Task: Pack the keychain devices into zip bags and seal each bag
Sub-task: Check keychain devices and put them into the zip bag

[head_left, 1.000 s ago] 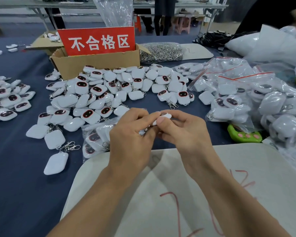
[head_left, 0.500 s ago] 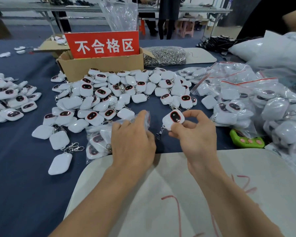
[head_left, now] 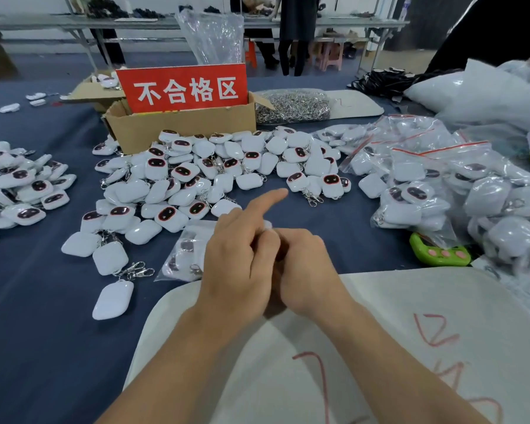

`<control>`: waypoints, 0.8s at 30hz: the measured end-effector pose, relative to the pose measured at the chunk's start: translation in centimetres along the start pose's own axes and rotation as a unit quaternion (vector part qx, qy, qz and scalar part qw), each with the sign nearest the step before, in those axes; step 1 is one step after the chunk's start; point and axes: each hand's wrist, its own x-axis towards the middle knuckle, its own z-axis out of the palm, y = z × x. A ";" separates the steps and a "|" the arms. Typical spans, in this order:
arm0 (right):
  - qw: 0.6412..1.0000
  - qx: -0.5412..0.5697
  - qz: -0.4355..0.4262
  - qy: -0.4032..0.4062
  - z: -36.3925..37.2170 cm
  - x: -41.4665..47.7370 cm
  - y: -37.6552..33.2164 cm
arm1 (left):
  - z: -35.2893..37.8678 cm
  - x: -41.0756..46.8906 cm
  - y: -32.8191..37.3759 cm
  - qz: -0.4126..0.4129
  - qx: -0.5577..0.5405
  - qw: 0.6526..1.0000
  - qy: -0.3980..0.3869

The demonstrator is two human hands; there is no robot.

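Keychain devices [head_left: 182, 172] go into a zip bag [head_left: 182, 249], and we think we are putting one in now. Our left hand [head_left: 236, 258] lies over the bag's right edge. Its first finger sticks out straight and the others curl in. Our right hand [head_left: 311, 270] is pressed against it, fingers curled tight. What either hand holds is hidden, so we cannot tell. To do this well, we should hold the bag's mouth wide open and push the device all the way down. Then we pinch the strip shut from one end to the other and feel for gaps.

Now, which way things point. On the blue table [head_left: 43, 347] near us, one lone device [head_left: 113, 298] lies flat. Its long side runs from near-left to far-right, and its clip end points away from us. The bag, just right of it, lies flat too. Its long side runs away from us and leans a bit right. We cannot tell which end is its mouth. The device between our hands is hidden, so we cannot say how it points. Full bags [head_left: 441, 179] sit far right.
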 end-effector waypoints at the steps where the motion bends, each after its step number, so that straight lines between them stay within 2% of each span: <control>1: 0.997 -0.077 -0.007 -0.028 0.1 0.1 0.1 | -0.1 -0.1 0.0 0.011 0.002 1.000 -0.013; 2: 0.984 -0.169 -0.008 -0.048 0.2 0.2 0.2 | -0.1 -0.2 0.1 0.023 0.007 0.999 -0.025; 4: 0.945 -0.324 -0.028 -0.002 0.8 0.2 0.3 | 0.0 -0.3 0.2 0.034 0.011 0.999 -0.033; 6: 0.940 -0.331 -0.041 0.078 1.0 0.0 -0.2 | 0.3 -0.3 0.2 0.024 0.018 1.000 -0.003; 7: 0.956 -0.277 -0.035 0.091 0.8 0.1 -0.3 | 0.4 -0.2 0.2 0.010 0.025 0.999 0.027; 9: 0.994 -0.061 0.036 0.082 -0.1 0.6 -0.3 | 0.4 0.1 0.1 -0.044 0.042 0.992 0.111; 10: 0.990 0.038 0.070 0.113 -0.9 1.0 -0.1 | 0.3 0.4 0.0 -0.077 0.045 0.984 0.152; 12: 0.967 0.088 0.105 0.216 -2.9 2.1 1.3 | -0.2 0.7 -0.3 -0.119 0.015 0.974 0.193; 14: 0.962 -0.003 0.139 0.234 -4.6 3.5 3.2 | -0.6 0.9 -0.6 -0.132 -0.028 0.969 0.205; 16: 0.961 -0.137 0.180 0.161 -5.2 5.2 5.6 | -1.2 1.5 -0.3 -0.122 -0.052 0.964 0.229; 18: 0.952 -0.221 0.190 0.097 -5.1 6.5 7.0 | -2.1 2.4 0.1 -0.084 -0.060 0.956 0.273; 21: 0.932 -0.314 0.165 0.068 -4.4 7.6 8.2 | -3.6 3.4 -0.3 -0.045 -0.036 0.945 0.322; 24: 0.920 -0.365 0.120 0.077 -4.0 7.5 8.4 | -3.1 2.6 -0.9 -0.053 0.021 0.965 0.258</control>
